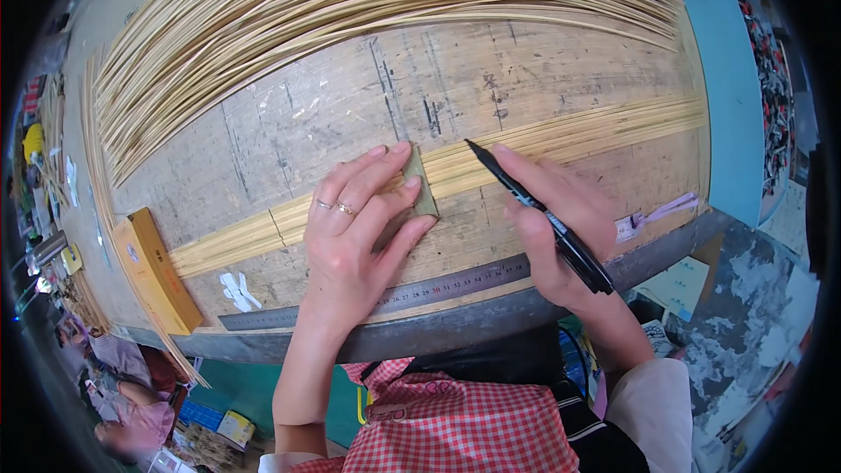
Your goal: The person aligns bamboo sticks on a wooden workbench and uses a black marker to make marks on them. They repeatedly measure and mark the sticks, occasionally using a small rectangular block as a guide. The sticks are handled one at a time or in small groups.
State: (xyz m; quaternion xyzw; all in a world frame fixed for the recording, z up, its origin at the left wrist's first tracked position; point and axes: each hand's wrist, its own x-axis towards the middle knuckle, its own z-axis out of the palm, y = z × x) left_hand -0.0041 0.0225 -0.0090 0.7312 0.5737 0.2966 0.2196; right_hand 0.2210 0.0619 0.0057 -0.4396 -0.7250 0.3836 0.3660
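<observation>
My left hand [350, 215] presses down on a row of thin bamboo strips [561, 140] laid side by side across the worktable. Its fingers and thumb grip a short, flat greenish strip [424, 186] set crosswise over the row. A black marker pen [543, 219] is held in my right hand [565, 228]. The pen's tip points up and left, by the far edge of the row, just right of the greenish strip; whether it touches cannot be made out. Left of my left hand, a dark line crosses the bamboo strips.
A large bundle of bamboo strips [350, 22] covers the far side of the wooden table [333, 114]. The row's left end meets a yellow box [158, 271]. A metal ruler [464, 283] lies along the near edge. A light-blue board [723, 96] stands at the right.
</observation>
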